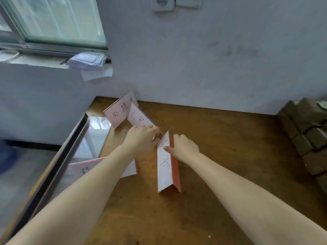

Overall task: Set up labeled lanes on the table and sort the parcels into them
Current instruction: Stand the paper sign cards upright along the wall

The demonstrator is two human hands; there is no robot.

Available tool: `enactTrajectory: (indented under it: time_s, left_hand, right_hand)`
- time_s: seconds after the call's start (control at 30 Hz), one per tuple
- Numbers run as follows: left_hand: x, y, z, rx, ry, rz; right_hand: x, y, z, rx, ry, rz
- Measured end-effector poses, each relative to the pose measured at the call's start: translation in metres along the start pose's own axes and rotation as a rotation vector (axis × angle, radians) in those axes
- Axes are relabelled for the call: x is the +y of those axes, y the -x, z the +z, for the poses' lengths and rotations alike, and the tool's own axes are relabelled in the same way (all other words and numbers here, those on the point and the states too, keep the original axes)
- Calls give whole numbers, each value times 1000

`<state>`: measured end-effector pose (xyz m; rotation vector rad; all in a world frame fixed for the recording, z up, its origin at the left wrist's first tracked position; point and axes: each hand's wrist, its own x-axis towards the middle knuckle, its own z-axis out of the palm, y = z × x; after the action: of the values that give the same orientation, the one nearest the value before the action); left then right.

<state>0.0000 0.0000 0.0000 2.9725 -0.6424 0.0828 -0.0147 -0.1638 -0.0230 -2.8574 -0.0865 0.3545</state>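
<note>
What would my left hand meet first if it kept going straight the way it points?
Your left hand holds the pinkish-white folded paper label card, so that comes first; beyond, likely wooden table.

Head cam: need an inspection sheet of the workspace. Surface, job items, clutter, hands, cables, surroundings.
Surface: wooden table, set against a wall.
Job's things: four folded, handwritten label cards: back card by the wall, second card just in front of it, standing card nearer, left card partly under the left forearm. Brown parcels stacked at the table's right edge.
Clutter: shiny clear sheet at the table's left edge.
Hands: left hand grips the second card's near end; right hand pinches the standing card's ridge.
Cables: nothing seen.
Surroundings: window upper left, white packet on its sill, wall socket at top.
</note>
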Motion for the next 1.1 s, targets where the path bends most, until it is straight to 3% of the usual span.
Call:
enactTrajectory:
  time_s: [0.2,0.47,0.57,0.8,1.1]
  left_hand:
    - [-13,6,12,-154,-32,-58]
    - [-62,37,36,-527,5,-277]
    - [-63,40,42,-583,-47,-262]
    - [2,-9,32,-585,29,-127]
    - [114,-86,43,-617,64,-34]
  right_hand:
    - [-8,-11,23,-209,-10,169]
    - [-10,-16,31,-179,-41,232]
    - [-4,-15,27,-155,-31,234]
    - [40,-13,-4,-130,-26,297]
    - [172,-15,-52,-163,62,246]
